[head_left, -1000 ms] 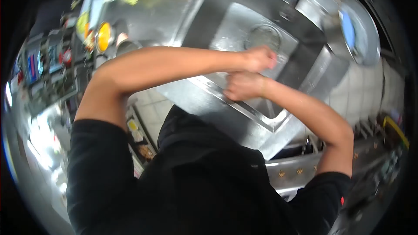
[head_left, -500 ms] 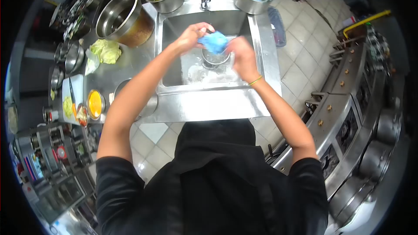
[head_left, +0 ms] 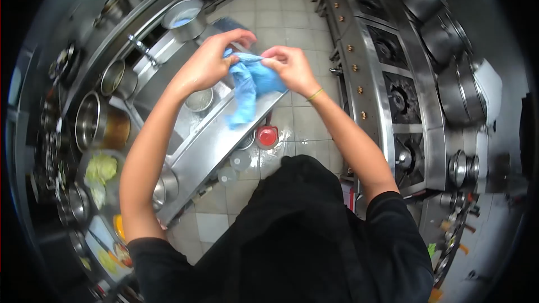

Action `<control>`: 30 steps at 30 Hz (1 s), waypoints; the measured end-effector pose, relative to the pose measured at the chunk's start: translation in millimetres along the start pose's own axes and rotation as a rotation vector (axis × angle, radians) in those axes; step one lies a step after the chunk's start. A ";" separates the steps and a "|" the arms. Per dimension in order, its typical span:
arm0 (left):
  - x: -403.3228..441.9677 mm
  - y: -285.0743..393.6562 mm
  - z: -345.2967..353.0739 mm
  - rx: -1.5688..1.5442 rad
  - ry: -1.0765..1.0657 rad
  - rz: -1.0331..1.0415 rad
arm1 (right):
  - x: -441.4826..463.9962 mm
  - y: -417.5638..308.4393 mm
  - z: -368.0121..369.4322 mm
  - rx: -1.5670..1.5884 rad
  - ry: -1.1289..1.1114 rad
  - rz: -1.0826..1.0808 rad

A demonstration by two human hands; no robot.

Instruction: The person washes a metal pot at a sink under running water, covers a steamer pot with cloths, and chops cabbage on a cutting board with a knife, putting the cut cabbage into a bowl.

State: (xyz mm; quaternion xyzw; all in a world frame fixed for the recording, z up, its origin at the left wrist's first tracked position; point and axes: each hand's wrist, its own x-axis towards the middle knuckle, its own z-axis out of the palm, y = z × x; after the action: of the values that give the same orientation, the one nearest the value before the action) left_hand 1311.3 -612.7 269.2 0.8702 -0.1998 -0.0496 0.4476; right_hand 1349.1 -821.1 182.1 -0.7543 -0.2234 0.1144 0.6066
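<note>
A thin blue cloth or glove [head_left: 244,84] is stretched between my two hands, its loose end hanging over the front edge of the sink counter. My left hand [head_left: 210,63] pinches its left part between thumb and fingers. With thumb and fingertips, my right hand [head_left: 289,67] grips the upper right corner; a yellow band is round that wrist. Below and left of the cloth lies the steel sink [head_left: 168,106], with a round bowl [head_left: 199,100] in it.
Pots [head_left: 101,123], lettuce [head_left: 101,169] and a cutting board [head_left: 106,249] with a knife stand along the left counter. A pot with something blue [head_left: 184,19] is beyond the sink. A stove [head_left: 393,95] runs along the right. A red container [head_left: 266,136] is low down near the counter.
The view has swung right, towards the stove. The blue item, bunched between my hands over the sink half a second ago, now hangs spread out at the counter's front edge.
</note>
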 end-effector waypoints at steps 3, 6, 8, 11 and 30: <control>24.1 19.1 12.8 0.283 -0.034 0.012 | -34.0 -22.8 -68.1 0.009 0.133 -0.021; 57.4 52.8 48.6 -0.010 0.064 0.107 | -80.7 -44.7 -144.1 0.042 0.028 0.058; 84.4 82.1 70.5 -0.190 -0.070 0.169 | -117.9 -50.0 -196.9 -0.223 -0.029 0.132; 147.8 102.8 117.0 -0.420 -0.302 0.437 | -181.3 -42.1 -276.5 -0.415 0.069 0.043; 508.7 369.6 401.9 -0.403 -0.329 0.865 | -354.1 -17.7 -785.4 -1.423 1.258 0.037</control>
State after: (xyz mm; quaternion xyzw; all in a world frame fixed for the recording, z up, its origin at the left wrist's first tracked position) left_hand 1558.2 -1309.3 372.7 0.5847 -0.5965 -0.0336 0.5488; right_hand 1384.5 -1665.3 351.1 -0.8736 0.1388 -0.4662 0.0120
